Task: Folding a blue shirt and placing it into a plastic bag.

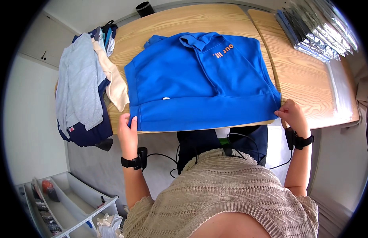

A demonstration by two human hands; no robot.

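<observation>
Pale wood-grain tabletop point(184, 18) bears a blue fabric sweatshirt point(172, 77) with orange lettering point(223, 51), flat along the near edge; my left hand point(128, 133) , thumb and fingers nearly closed, pinches its near left corner; my right hand point(293, 115) , fingers curled, pinches its near right corner.

Bright, diffuse light fills the scene, leaving soft shadows in the folds of the blue garment point(172, 79). White glare streaks the plastic-wrapped stack point(311, 29). Fisheye distortion bows the bench point(199, 15), and black vignetting swallows the corners.
</observation>
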